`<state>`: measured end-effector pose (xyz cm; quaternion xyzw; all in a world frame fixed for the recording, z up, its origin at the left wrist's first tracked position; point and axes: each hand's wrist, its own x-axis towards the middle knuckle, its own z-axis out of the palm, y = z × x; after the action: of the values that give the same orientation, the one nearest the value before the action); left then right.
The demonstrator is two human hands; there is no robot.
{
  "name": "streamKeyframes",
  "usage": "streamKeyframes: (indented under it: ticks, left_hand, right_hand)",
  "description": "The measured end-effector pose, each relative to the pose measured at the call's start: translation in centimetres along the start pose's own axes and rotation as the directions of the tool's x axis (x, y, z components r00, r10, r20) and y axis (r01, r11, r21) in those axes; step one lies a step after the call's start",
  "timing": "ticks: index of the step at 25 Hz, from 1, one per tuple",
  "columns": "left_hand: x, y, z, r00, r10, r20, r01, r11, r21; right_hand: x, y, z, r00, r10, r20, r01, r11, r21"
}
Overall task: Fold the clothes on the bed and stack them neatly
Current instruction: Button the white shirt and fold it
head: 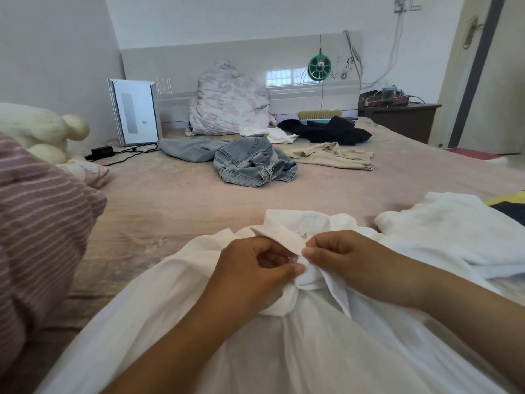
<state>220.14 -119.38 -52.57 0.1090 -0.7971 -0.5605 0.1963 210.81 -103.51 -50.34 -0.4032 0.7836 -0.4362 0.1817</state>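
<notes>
A white collared shirt (284, 345) lies spread across the near part of the pink bed (170, 206). My left hand (250, 271) and my right hand (349, 257) meet at its collar, each pinching a bit of the white fabric between thumb and fingers. Further back lie crumpled light-blue jeans (252, 162), a grey garment (187, 149), a beige top (332, 155), a black garment (326, 130) and a small white piece (279, 135). Another white garment (443, 226) lies to the right of the shirt.
A striped pink-purple cloth (37, 223) fills the left edge. A floral bundle (227, 100) leans on the headboard beside a white box appliance (133, 112). A cream plush toy (42, 129), a black adapter with cable (102, 151), a brush (318, 114) and a dark nightstand (397, 118) are around.
</notes>
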Motion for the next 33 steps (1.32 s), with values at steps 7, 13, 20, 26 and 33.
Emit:
streamKeyframes:
  ticks: [7, 13, 20, 26, 33]
  left_hand:
    - [0.7, -0.1, -0.7, 0.998, -0.047, -0.029, 0.049, 0.995, 0.084]
    - [-0.1, 0.0, -1.1, 0.989, 0.047, 0.142, -0.117, 0.835, 0.537]
    - [0.0, -0.8, -0.5, 0.992, 0.126, 0.021, -0.108, 0.746, 0.657]
    - [1.2, -0.9, 0.1, 0.983, 0.181, 0.018, -0.142, 0.699, 0.701]
    - [1.1, -1.5, 0.3, 0.976, 0.216, -0.02, -0.148, 0.73, 0.668]
  right_hand:
    - [1.6, 1.2, -0.5, 0.989, -0.078, -0.126, 0.042, 0.962, -0.269]
    - [6.9, 1.4, -2.1, 0.961, -0.078, -0.266, -0.014, 0.944, -0.329]
    - [10.1, 1.6, -3.5, 0.961, 0.065, -0.268, -0.176, 0.893, -0.414]
    - [1.5, 2.5, -2.4, 0.946, -0.199, -0.257, 0.046, 0.865, -0.499]
    - [-1.1, 2.5, -0.7, 0.988, -0.033, -0.153, -0.07, 0.78, -0.621]
